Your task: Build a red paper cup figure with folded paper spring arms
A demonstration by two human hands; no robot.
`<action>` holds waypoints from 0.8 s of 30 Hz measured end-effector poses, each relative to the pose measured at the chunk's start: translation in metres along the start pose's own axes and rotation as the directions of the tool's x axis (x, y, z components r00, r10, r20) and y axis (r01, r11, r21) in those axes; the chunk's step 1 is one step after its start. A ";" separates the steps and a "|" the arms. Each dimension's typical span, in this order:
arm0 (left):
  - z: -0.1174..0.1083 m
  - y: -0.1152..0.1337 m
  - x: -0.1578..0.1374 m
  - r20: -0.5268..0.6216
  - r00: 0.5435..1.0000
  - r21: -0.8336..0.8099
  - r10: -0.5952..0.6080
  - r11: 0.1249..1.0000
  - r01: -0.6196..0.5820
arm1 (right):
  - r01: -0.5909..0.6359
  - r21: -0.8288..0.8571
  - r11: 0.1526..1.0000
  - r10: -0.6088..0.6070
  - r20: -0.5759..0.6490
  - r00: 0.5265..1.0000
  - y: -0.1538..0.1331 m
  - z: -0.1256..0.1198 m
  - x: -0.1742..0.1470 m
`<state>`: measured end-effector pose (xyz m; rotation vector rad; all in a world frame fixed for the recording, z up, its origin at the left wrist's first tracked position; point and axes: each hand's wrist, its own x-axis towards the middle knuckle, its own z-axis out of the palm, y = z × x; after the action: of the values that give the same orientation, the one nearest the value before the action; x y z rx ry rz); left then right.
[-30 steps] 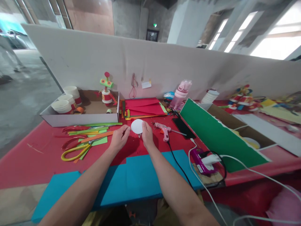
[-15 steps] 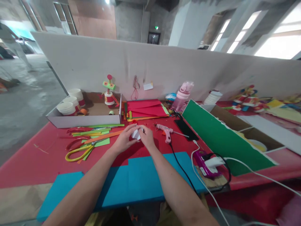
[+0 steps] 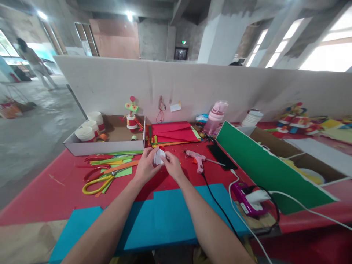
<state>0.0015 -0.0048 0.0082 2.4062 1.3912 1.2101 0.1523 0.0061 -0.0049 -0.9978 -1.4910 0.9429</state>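
Note:
A small white paper cup (image 3: 158, 157) is held between my two hands above the red tabletop, its round white end turned towards me. My left hand (image 3: 147, 164) wraps its left side, with the thumb below and the fingers over the top. On the right, my right hand (image 3: 172, 164) pinches the cup's edge with thumb and fingertips. A bit of red shows just behind the cup, partly covered by my fingers. Right of my hands lies a pink hot glue gun (image 3: 198, 160) with a glue stick in its back. Yellow-handled scissors (image 3: 96, 186) lie to the left among coloured paper strips (image 3: 121, 167).
At back left, a white box (image 3: 104, 148) holds cups and a paper-cup robot figure (image 3: 132, 117). Red paper sheets (image 3: 173, 131) lie behind my hands. A green-sided box (image 3: 264, 167), black phone (image 3: 221, 157), purple power strip (image 3: 247, 200) and cables sit right. Blue boards (image 3: 176, 216) line the front.
The paper cup has turned, so its round white end now faces me more fully. Both hands keep hold of it. The camera view has tilted up slightly.

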 end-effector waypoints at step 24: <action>-0.119 -0.056 0.074 -0.212 0.958 0.215 -0.192 0.947 0.237 | -0.099 -0.156 0.983 0.060 -0.236 0.970 0.003 0.002 -0.003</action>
<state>-0.0989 0.0507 0.1064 2.2498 1.9020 1.3073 0.1510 0.0043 -0.0091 -1.2530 -1.3575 0.7379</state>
